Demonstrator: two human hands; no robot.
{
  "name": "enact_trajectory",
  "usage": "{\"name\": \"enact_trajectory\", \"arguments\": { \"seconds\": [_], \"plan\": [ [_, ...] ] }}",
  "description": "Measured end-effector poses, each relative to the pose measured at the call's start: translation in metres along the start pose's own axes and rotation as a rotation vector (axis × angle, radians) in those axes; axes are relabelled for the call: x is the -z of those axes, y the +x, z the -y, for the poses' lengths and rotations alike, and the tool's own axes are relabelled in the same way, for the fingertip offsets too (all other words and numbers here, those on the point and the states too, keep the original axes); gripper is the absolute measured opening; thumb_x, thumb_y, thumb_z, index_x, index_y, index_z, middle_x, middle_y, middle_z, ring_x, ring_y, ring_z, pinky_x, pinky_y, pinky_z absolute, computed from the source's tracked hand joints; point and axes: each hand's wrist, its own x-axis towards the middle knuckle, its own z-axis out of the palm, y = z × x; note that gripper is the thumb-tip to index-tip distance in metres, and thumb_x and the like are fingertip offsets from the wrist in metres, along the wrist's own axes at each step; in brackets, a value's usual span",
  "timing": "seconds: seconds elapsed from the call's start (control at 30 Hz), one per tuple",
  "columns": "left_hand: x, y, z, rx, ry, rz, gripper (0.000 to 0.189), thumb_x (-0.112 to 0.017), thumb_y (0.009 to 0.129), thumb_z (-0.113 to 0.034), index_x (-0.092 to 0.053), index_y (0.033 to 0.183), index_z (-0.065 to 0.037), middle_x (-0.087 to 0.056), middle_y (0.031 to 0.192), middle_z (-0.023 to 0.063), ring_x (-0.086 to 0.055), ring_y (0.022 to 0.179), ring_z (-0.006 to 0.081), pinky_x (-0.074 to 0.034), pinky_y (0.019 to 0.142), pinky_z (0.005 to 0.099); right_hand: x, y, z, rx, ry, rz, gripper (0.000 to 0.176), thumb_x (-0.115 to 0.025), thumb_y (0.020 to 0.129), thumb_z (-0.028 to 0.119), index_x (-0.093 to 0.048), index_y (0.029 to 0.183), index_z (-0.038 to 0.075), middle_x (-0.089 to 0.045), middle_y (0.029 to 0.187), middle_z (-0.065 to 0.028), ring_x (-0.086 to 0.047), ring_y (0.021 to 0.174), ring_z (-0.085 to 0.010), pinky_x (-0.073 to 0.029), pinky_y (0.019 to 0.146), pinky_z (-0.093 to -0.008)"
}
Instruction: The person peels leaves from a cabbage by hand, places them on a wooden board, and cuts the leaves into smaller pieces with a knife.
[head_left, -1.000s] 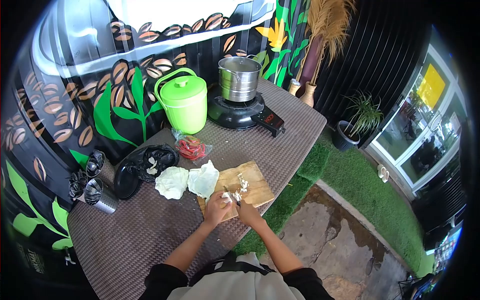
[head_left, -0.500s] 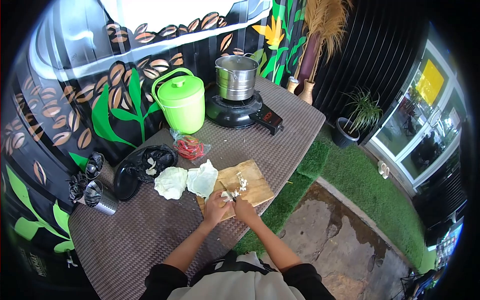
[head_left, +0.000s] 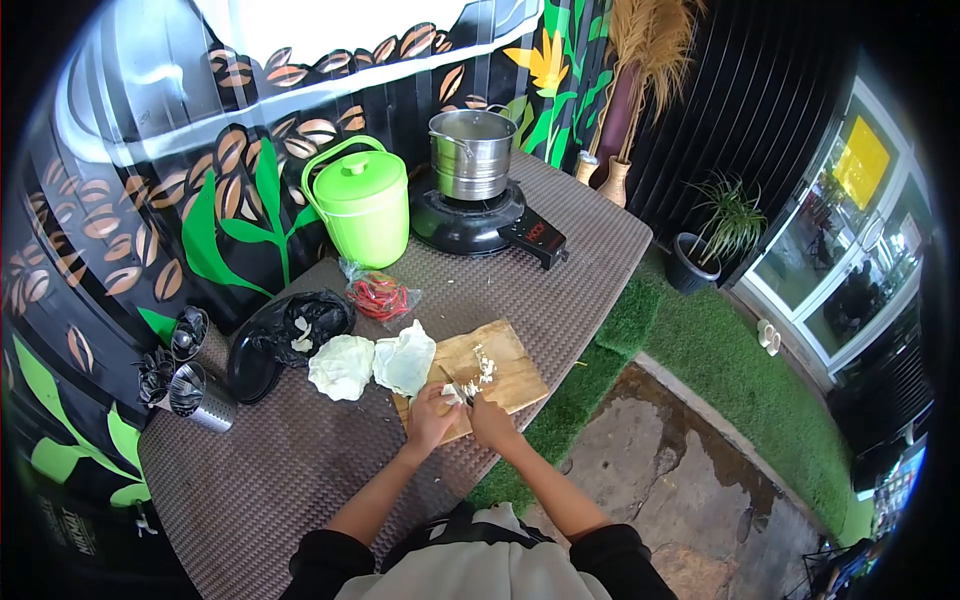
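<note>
Over the near side of the wooden cutting board (head_left: 515, 370), my right hand (head_left: 492, 424) is closed around a knife (head_left: 448, 375), its blade pointing away from me. My left hand (head_left: 430, 418) holds a small pale piece of cabbage (head_left: 453, 392) against the board, right beside the blade. Small chopped white bits (head_left: 485, 365) lie on the board past the knife. Just left of the board are a pale cabbage head (head_left: 342, 367) and a loose cup-shaped cabbage leaf (head_left: 405, 358). The knife's handle is hidden in my fingers.
Behind the board lies a plastic bag of red chillies (head_left: 382, 297). A black bag (head_left: 312, 325), a metal cutlery holder (head_left: 200, 395) and a lidded green bucket (head_left: 362, 205) stand leftward and back. A steel pot (head_left: 470, 155) sits on a black cooker (head_left: 465, 225). The table edge (head_left: 590, 335) runs along the right.
Both hands stay at the same spot on the board, with only a very slight shift of the fingers and knife. The other things have not moved.
</note>
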Motion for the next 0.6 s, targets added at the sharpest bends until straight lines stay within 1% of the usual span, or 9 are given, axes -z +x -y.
{"name": "enact_trajectory", "arguments": {
  "seconds": [0.07, 0.17, 0.23, 0.27, 0.33, 0.4, 0.47, 0.53, 0.6],
  "plan": [
    [-0.001, -0.001, 0.003, 0.007, -0.010, -0.003, 0.020, -0.075, 0.075, -0.011, -0.071, 0.091, 0.000, -0.058, 0.111, 0.0131, -0.061, 0.100, 0.0260, -0.049, 0.089, 0.0336, -0.003, 0.004, -0.008, 0.041, -0.002, 0.051, 0.036, -0.044, 0.096, 0.034, -0.044, 0.111, 0.002, -0.062, 0.093, -0.0307, -0.061, 0.089, -0.0473, -0.047, 0.074, -0.0555],
    [0.001, 0.000, 0.000, 0.027, -0.017, 0.001, 0.021, -0.074, 0.075, -0.011, -0.071, 0.092, 0.000, -0.058, 0.110, 0.0135, -0.061, 0.101, 0.0265, -0.048, 0.090, 0.0340, -0.003, -0.015, -0.002, -0.020, 0.044, 0.053, 0.037, -0.044, 0.096, 0.033, -0.043, 0.114, 0.001, -0.062, 0.095, -0.0309, -0.059, 0.092, -0.0489, -0.047, 0.077, -0.0561],
    [0.004, 0.001, -0.002, 0.015, 0.036, 0.034, 0.022, -0.073, 0.077, -0.011, -0.070, 0.094, 0.003, -0.058, 0.114, 0.0120, -0.060, 0.105, 0.0259, -0.048, 0.091, 0.0336, -0.012, -0.028, 0.010, -0.086, 0.068, -0.055, 0.038, -0.044, 0.096, 0.033, -0.043, 0.115, 0.001, -0.060, 0.098, -0.0324, -0.058, 0.095, -0.0500, -0.046, 0.080, -0.0563],
    [0.004, 0.001, -0.003, 0.017, 0.034, 0.031, 0.022, -0.073, 0.077, -0.011, -0.070, 0.094, 0.003, -0.058, 0.114, 0.0120, -0.060, 0.105, 0.0259, -0.048, 0.091, 0.0336, -0.015, -0.029, 0.015, -0.127, 0.066, -0.067, 0.038, -0.044, 0.096, 0.034, -0.043, 0.115, 0.001, -0.062, 0.095, -0.0317, -0.059, 0.093, -0.0491, -0.048, 0.079, -0.0554],
    [0.005, 0.001, -0.003, -0.018, 0.029, 0.030, 0.024, -0.072, 0.076, -0.009, -0.069, 0.097, 0.002, -0.058, 0.116, 0.0121, -0.060, 0.106, 0.0265, -0.047, 0.091, 0.0340, -0.017, -0.025, 0.016, -0.125, 0.030, -0.056, 0.037, -0.044, 0.096, 0.034, -0.043, 0.114, 0.002, -0.062, 0.093, -0.0309, -0.061, 0.091, -0.0482, -0.048, 0.078, -0.0548],
    [0.005, 0.002, -0.003, -0.002, 0.010, 0.024, 0.023, -0.072, 0.076, -0.009, -0.070, 0.096, 0.001, -0.058, 0.114, 0.0128, -0.060, 0.105, 0.0268, -0.047, 0.091, 0.0340, -0.019, -0.018, 0.012, -0.125, -0.002, -0.051, 0.037, -0.044, 0.096, 0.034, -0.043, 0.114, 0.002, -0.063, 0.090, -0.0300, -0.062, 0.089, -0.0473, -0.049, 0.077, -0.0543],
    [0.005, 0.002, -0.006, 0.011, -0.009, 0.015, 0.022, -0.072, 0.076, -0.009, -0.071, 0.096, -0.001, -0.058, 0.113, 0.0136, -0.060, 0.105, 0.0271, -0.047, 0.092, 0.0341, -0.023, -0.011, 0.004, -0.040, -0.028, -0.094, 0.036, -0.044, 0.096, 0.034, -0.044, 0.112, 0.002, -0.064, 0.087, -0.0287, -0.063, 0.086, -0.0458, -0.051, 0.074, -0.0534],
    [0.004, 0.000, -0.005, 0.046, -0.027, 0.011, 0.023, -0.071, 0.077, -0.008, -0.071, 0.098, -0.001, -0.057, 0.116, 0.0132, -0.058, 0.107, 0.0269, -0.046, 0.093, 0.0338, -0.018, -0.011, 0.004, -0.041, -0.027, -0.076, 0.036, -0.044, 0.096, 0.034, -0.043, 0.111, 0.002, -0.064, 0.087, -0.0292, -0.063, 0.086, -0.0459, -0.050, 0.075, -0.0537],
    [0.001, -0.001, -0.003, 0.036, -0.003, 0.000, 0.022, -0.070, 0.077, -0.008, -0.070, 0.098, -0.001, -0.056, 0.116, 0.0127, -0.058, 0.107, 0.0268, -0.046, 0.093, 0.0338, -0.015, -0.012, 0.003, -0.038, -0.027, -0.057, 0.036, -0.044, 0.096, 0.034, -0.043, 0.111, 0.002, -0.064, 0.088, -0.0298, -0.063, 0.087, -0.0459, -0.050, 0.075, -0.0540]
  ]
}}
